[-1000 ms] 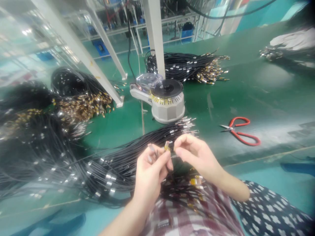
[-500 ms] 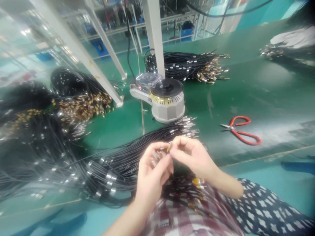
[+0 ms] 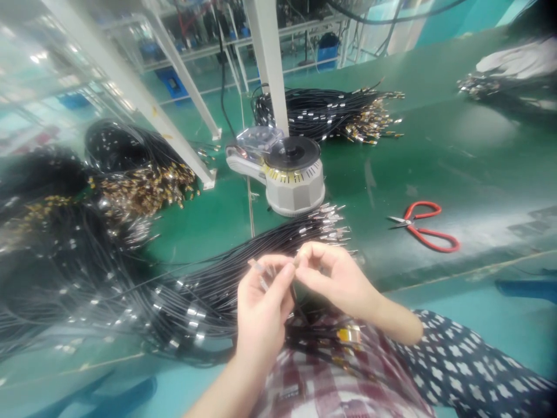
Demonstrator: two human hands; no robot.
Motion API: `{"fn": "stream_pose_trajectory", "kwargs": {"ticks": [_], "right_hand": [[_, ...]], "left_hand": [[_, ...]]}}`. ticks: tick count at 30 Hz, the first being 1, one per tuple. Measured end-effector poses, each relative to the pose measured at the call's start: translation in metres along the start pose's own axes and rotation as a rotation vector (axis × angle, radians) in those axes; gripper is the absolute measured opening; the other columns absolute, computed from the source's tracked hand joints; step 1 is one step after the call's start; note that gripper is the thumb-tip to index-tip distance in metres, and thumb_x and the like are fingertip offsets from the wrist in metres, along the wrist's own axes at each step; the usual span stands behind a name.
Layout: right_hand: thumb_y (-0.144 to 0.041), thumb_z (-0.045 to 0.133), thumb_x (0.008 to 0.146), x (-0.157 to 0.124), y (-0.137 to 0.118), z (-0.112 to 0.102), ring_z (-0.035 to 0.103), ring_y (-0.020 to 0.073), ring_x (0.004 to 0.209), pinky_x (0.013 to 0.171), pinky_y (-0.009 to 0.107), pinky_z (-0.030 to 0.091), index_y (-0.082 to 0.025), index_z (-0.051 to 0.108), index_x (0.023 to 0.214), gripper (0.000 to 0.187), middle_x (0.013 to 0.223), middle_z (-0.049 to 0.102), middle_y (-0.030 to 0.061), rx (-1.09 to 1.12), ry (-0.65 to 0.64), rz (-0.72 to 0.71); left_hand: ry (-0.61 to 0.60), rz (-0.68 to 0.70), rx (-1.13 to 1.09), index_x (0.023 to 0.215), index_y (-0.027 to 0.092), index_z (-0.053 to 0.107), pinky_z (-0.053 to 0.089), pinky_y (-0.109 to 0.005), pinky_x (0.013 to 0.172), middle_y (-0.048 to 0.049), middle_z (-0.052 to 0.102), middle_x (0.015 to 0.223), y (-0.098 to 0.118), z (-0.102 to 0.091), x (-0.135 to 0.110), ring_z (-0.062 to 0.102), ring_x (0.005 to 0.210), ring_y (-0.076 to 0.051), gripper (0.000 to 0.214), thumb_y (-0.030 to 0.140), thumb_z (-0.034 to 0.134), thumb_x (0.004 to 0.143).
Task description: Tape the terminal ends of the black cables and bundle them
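Silver plugs (image 3: 261, 273) on cable ends: in the left hand (image 3: 261, 307), above the near edge of the surface (image 3: 391, 174), roughly midway along it, just in front of the person. Left grip closed round them, some sticking up between the fingers. Right hand (image 3: 342, 284) meets it: thumb and forefinger pinched on a small piece (image 3: 296, 262) at the left fingertips. Piece mostly hidden; cannot tell what it is.

Below the hands, more dark cables (image 3: 313, 337) against a checked shirt (image 3: 324, 389), one end showing a yellow band. Dark cloth with a pale pattern (image 3: 470, 360) by the right forearm.

Just beyond the hands, a long bundle of black cables (image 3: 243, 267) running in from the left end of the surface, silver tips to the right. Behind those tips, a white machine (image 3: 293, 194) topped by a black disc. Right of the hands, toward the near edge: red-handled scissors (image 3: 429, 226), spread, blades leftward.

Toward the left end, a heap of gold-tipped cables (image 3: 143, 186). Near the far edge, another heap (image 3: 326, 113), partly behind a white post (image 3: 276, 75). Toward the far right corner, white cloth (image 3: 522, 61) beside silver-tipped ends.
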State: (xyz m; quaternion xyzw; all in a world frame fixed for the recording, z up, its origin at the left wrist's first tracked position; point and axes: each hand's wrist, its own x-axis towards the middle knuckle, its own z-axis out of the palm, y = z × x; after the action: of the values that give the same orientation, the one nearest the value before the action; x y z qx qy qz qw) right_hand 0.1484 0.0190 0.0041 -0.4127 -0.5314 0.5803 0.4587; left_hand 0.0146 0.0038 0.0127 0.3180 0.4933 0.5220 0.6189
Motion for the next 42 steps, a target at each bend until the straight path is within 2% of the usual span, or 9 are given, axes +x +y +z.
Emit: {"fn": "stream_pose_trajectory", "kwargs": {"ticks": [9,15,17,19,23,27,31,35,42], "right_hand": [[-0.017,0.059,0.083,-0.007,0.009,0.004,0.049,0.0120,0.066,0.065,0.026,0.044,-0.020,0.050,0.072,0.014,0.071,0.053,-0.0020,-0.013,0.053,-0.095],[-0.008,0.060,0.078,-0.025,0.006,0.001,0.050,0.0142,0.065,0.061,0.029,0.043,-0.022,0.047,0.071,0.020,0.069,0.052,-0.0013,-0.164,0.017,-0.308],[-0.011,0.059,0.082,-0.026,0.005,-0.001,0.052,0.0147,0.067,0.063,0.029,0.044,-0.022,0.049,0.073,0.017,0.072,0.054,-0.0003,-0.130,0.056,-0.269],[-0.015,0.059,0.085,-0.023,0.005,-0.001,0.054,0.0150,0.071,0.068,0.030,0.045,-0.022,0.052,0.079,0.012,0.078,0.056,0.0007,-0.064,0.151,-0.213],[-0.014,0.066,0.081,-0.012,0.004,0.006,0.056,0.0142,0.077,0.075,0.031,0.044,-0.023,0.049,0.084,0.019,0.091,0.060,0.0006,-0.002,0.247,-0.191],[-0.014,0.068,0.077,-0.005,0.002,0.015,0.052,0.0110,0.069,0.069,0.029,0.041,-0.022,0.046,0.080,0.024,0.089,0.062,-0.0011,0.022,0.291,-0.143],[-0.018,0.070,0.077,-0.002,0.001,0.017,0.051,0.0101,0.063,0.063,0.027,0.039,-0.022,0.044,0.080,0.027,0.078,0.062,-0.0042,0.144,0.247,-0.060],[-0.023,0.077,0.074,0.002,0.004,0.016,0.053,0.0098,0.065,0.063,0.025,0.042,-0.022,0.043,0.078,0.035,0.073,0.060,-0.0056,0.388,0.138,0.032],[-0.016,0.080,0.072,0.004,0.018,0.017,0.056,0.0081,0.066,0.065,0.021,0.048,-0.020,0.046,0.074,0.035,0.071,0.061,-0.0050,0.616,0.072,0.014]], "left_hand": [[0.006,-0.028,-0.014,0.074,0.013,0.066,0.016,-0.013,0.034,0.0035,0.054,0.061,-0.004,0.003,-0.005,0.031,0.038,0.000,0.017,0.027,0.077,0.075],[0.101,0.048,-0.097,0.074,0.013,0.062,0.021,-0.015,0.036,0.0029,0.059,0.065,0.004,-0.006,0.010,0.029,0.035,0.003,0.020,0.028,0.075,0.077],[0.055,0.024,-0.086,0.080,0.014,0.064,0.021,-0.016,0.037,0.0023,0.061,0.068,0.008,-0.007,0.011,0.031,0.034,0.003,0.017,0.027,0.074,0.078],[0.009,0.001,-0.064,0.082,0.014,0.064,0.021,-0.016,0.037,0.0021,0.061,0.068,0.010,-0.006,0.010,0.032,0.034,0.003,0.016,0.027,0.074,0.078],[0.003,0.000,-0.032,0.079,0.014,0.063,0.018,-0.016,0.036,0.0023,0.060,0.066,0.008,-0.003,0.004,0.033,0.033,0.002,0.017,0.027,0.075,0.077],[0.003,-0.009,-0.031,0.077,0.013,0.063,0.015,-0.015,0.035,0.0035,0.057,0.061,0.007,-0.003,0.002,0.033,0.033,0.001,0.017,0.026,0.075,0.077],[-0.008,-0.024,-0.049,0.077,0.014,0.065,0.015,-0.014,0.036,0.0064,0.050,0.054,0.005,-0.004,0.002,0.031,0.034,0.001,0.016,0.026,0.075,0.077],[0.000,-0.022,-0.078,0.078,0.014,0.066,0.013,-0.014,0.036,0.0055,0.052,0.056,0.003,-0.004,0.001,0.030,0.035,0.001,0.015,0.025,0.077,0.076],[-0.019,-0.033,-0.100,0.077,0.015,0.067,0.017,-0.016,0.039,0.0076,0.046,0.048,0.000,-0.006,0.000,0.028,0.035,0.001,0.012,0.024,0.075,0.078]]}}
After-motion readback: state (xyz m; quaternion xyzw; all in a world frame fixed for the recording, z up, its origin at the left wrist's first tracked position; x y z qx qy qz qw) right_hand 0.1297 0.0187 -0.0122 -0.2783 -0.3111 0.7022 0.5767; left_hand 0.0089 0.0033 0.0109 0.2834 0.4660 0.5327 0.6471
